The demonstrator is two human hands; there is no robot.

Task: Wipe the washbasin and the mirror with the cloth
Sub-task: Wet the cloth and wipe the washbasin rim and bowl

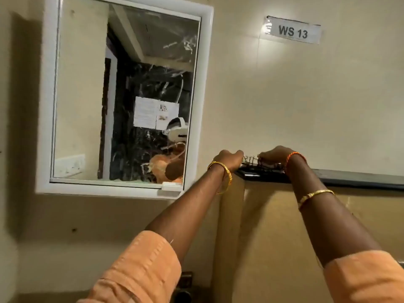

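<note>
Orange rolled-up sleeves (140, 270) are seen closest to the lens, at the bottom edge, with both bare forearms raised toward a dark ledge on a cream wall. At far left, a rectangular mirror in a white plastic frame (122, 99) is mounted on the wall; its glass is streaked with pale smears, and posted papers and a white headset are reflected in it. Just right of the mirror's lower corner, the left hand (229, 159), with gold bangles at the wrist, is curled knuckles-up over the near end of the dark narrow ledge (349, 179). A small bundle of patterned black-and-white cloth (251, 160) is pinched between the two hands on the ledge top, its long axis running along the ledge. The right hand (276, 155), with an orange thread at the wrist and a gold bangle lower on the forearm, is closed over the cloth's right end; how firmly either hand's fingers are closed cannot be told, since the fingertips are hidden behind the knuckles. A grey printed label reading "WS 13" (293, 31) is fixed high on the wall at right. The washbasin is not visible. The mirror lies to the left of the cloth, nearer the left hand, so a leftward carry is judged the likely next move.
</note>
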